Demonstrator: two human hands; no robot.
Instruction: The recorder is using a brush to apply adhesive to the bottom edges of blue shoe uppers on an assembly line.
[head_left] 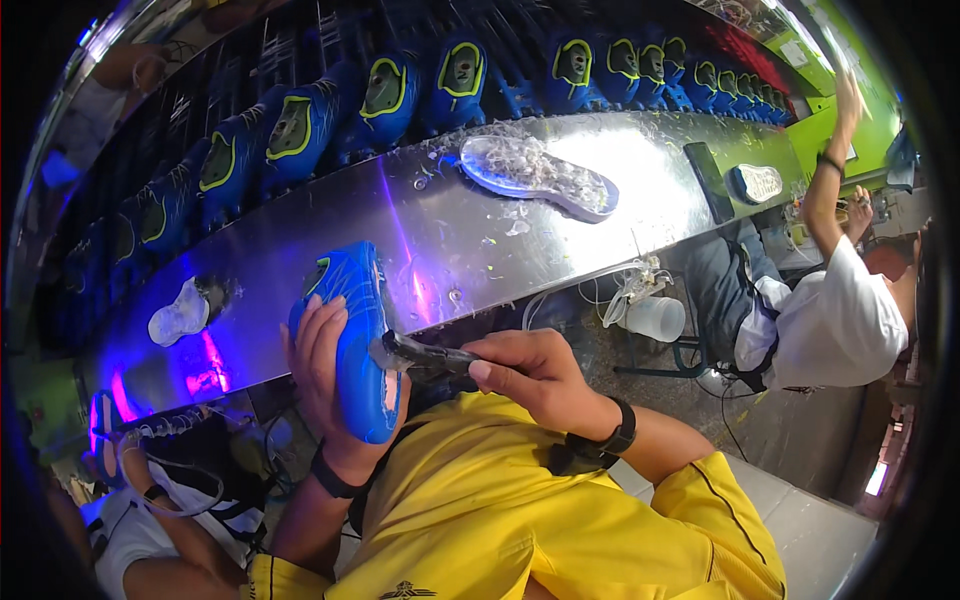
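Note:
My left hand [320, 345] is wrapped round a blue shoe upper [358, 345] with yellow-green trim inside its collar, tilted on its side in front of my body. Pale patches show along the edge of its underside. The fingers of my right hand [530, 372] are closed on the dark handle of a brush [430, 354]. Its greyish head touches the lower edge of the shoe upper; the exact shape of its tip is hard to make out. Beyond my hands, a sole [540, 175] covered in whitish residue lies on the metal table.
The metal table [480, 270] runs across in front of me. Behind it stands a row of blue shoes [300, 125] on a rack. A whitish sole [180, 313] lies at left, another pale sole [757, 183] at right. Co-workers sit on both sides; a white bucket [657, 318] is right.

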